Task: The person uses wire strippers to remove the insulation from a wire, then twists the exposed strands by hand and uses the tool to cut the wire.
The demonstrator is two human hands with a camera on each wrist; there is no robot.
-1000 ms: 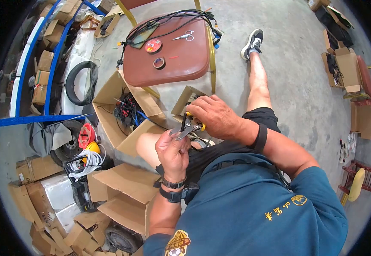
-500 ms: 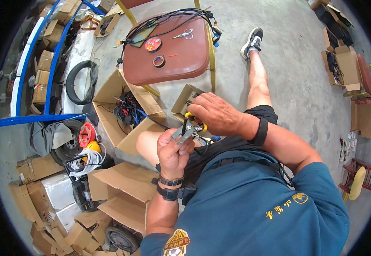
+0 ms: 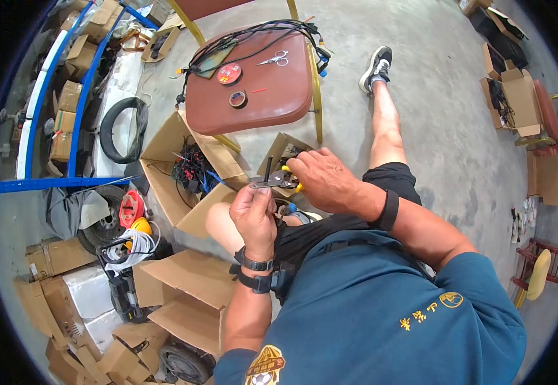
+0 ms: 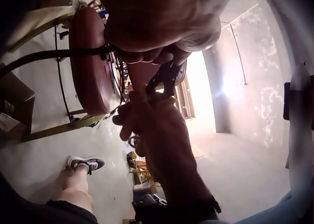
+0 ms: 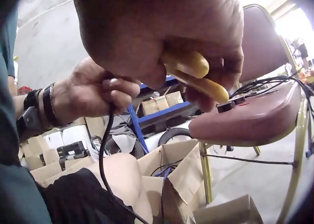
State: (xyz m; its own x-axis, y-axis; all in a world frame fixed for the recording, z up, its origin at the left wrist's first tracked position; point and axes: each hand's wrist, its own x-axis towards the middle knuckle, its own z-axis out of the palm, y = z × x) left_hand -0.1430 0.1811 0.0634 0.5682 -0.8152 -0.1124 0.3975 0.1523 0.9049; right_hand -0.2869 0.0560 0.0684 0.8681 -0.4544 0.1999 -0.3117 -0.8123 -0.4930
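Note:
In the head view the right hand (image 3: 330,178) grips the yellow handles of a metal plier-like tool (image 3: 278,179). The left hand (image 3: 254,217) pinches a black cable (image 3: 268,168) by the tool's jaws, its short end sticking up. From the right wrist, the right hand (image 5: 162,32) is curled round the yellow handles (image 5: 196,74), and the cable (image 5: 102,155) hangs below the left hand (image 5: 93,89). In the left wrist view the cable (image 4: 54,53) runs out sideways from the left hand (image 4: 162,22). Whether the jaws touch the cable is hard to tell.
A red chair (image 3: 253,106) holds looped cables (image 3: 253,27), scissors (image 3: 276,59), a red tape roll (image 3: 229,74) and a small dark roll (image 3: 238,99). An open carton (image 3: 163,144) of wires stands by the knee. Blue shelving (image 3: 54,185) is at the left.
The tool has turned from a slanted to a nearly level position, and the cable end now stands up above it. The left hand has shifted slightly left and up.

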